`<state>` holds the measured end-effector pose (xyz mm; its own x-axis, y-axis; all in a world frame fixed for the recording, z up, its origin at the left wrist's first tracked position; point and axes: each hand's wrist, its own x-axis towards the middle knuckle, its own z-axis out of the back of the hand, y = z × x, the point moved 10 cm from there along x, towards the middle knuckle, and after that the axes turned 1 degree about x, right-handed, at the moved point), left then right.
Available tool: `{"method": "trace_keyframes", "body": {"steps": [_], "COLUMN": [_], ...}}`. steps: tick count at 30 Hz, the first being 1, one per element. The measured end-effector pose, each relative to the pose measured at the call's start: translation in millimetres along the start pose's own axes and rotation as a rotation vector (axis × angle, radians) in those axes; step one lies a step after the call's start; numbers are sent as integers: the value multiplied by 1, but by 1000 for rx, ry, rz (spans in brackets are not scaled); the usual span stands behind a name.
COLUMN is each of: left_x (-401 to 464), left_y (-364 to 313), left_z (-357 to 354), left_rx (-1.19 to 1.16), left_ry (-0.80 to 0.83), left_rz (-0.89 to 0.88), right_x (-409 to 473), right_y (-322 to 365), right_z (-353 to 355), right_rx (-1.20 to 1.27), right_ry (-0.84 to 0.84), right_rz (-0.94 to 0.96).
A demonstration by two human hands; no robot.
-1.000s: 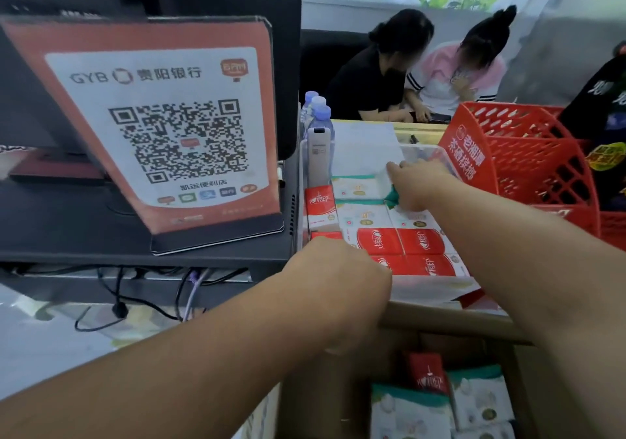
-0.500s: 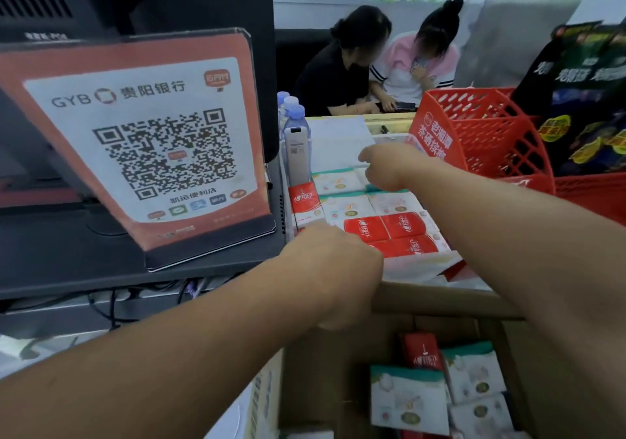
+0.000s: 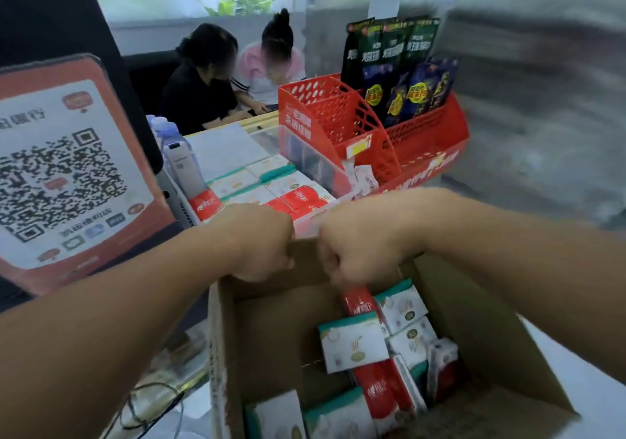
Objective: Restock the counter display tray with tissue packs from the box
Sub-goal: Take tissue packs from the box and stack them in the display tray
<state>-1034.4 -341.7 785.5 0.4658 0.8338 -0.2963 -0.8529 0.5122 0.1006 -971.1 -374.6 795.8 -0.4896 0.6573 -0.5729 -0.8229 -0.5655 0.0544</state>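
The clear display tray [image 3: 306, 157] on the counter holds rows of red packs and white-and-teal tissue packs [image 3: 271, 184]. Below it stands the open cardboard box [image 3: 271, 337] with several loose packs in its right half. My left hand [image 3: 257, 242] is closed in a fist over the box's far rim, fingers curled on the cardboard. My right hand [image 3: 359, 252] sits beside it, fingers pointing down and pinched on the top of an upright red tissue pack [image 3: 359, 301] inside the box.
A QR code sign [image 3: 67, 174] stands at the left in front of a dark monitor. A red mesh basket [image 3: 355, 123] with dark snack bags [image 3: 399, 66] sits right of the tray. Water bottles [image 3: 169, 133] stand behind the tray. Two people sit beyond the counter.
My right hand has pulled back from the far part of the tray and dropped into the box onto a red pack. My left hand stays at the box rim. The view has swung right.
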Motion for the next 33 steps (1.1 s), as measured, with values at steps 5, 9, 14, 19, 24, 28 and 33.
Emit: {"method": "trace_keyframes", "body": {"steps": [5, 9, 14, 19, 24, 28, 33], "left_x": [-2, -10, -19, -27, -31, -33, -33], "left_y": [-23, -31, -40, -30, -19, -13, -21], "left_z": [-5, -1, 1, 2, 5, 7, 11], "left_rx": [-8, 15, 72, 49, 19, 68, 96], "left_ry": [52, 29, -3, -9, 13, 2, -42], "left_rz": [-82, -127, -157, -122, -88, -63, -59], "right_x": [16, 30, 34, 14, -47, -72, 6], "right_y": [4, 10, 17, 16, 17, -12, -54], "right_z": [-140, -199, -202, -159, -45, 70, 143], "right_rx": [-178, -280, -240, -39, 161, 192, 258], "right_ry": [209, 80, -56, -1, 94, -185, -541], "right_rz": [-91, -98, -123, -137, -89, -71, -28]}}
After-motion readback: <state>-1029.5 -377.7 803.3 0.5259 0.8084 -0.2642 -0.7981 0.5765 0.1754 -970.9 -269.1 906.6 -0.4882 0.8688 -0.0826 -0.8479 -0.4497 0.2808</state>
